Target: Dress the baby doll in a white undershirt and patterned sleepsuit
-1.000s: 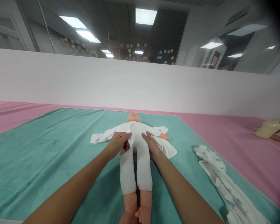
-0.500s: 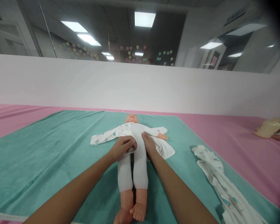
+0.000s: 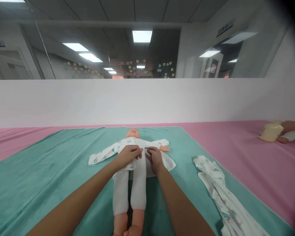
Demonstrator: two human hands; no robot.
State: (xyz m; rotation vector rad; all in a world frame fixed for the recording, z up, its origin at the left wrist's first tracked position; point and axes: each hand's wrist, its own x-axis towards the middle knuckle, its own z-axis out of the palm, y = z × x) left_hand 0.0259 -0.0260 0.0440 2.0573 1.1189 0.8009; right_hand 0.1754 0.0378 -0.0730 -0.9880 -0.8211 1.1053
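Note:
A baby doll [image 3: 139, 193] with a white cloth body and bare plastic feet lies on its back in front of me, head away. It wears a white printed baby shirt [image 3: 108, 151], spread open, with one sleeve stretched out to the left. My left hand [image 3: 130, 155] is closed over the doll's chest, its fingers pinching the shirt's left front. My right hand [image 3: 155, 159] is at the chest's right side, thumb and finger pinched on a thin strip that looks like a shirt tie. The doll's small hand [image 3: 165, 148] shows at the right cuff.
A teal blanket [image 3: 64, 183] lies under the doll, over a pink sheet [image 3: 248, 157]. White printed baby clothing [image 3: 226, 196] lies rumpled at right. A pale yellow object [image 3: 271, 131] sits far right beside a skin-coloured form I cannot make out. A white wall [image 3: 137, 101] stands behind.
My right hand has gone from lying against the doll's side to pinching a thin strip at the chest. My left hand has moved closer to the chest's middle. The view has tilted up.

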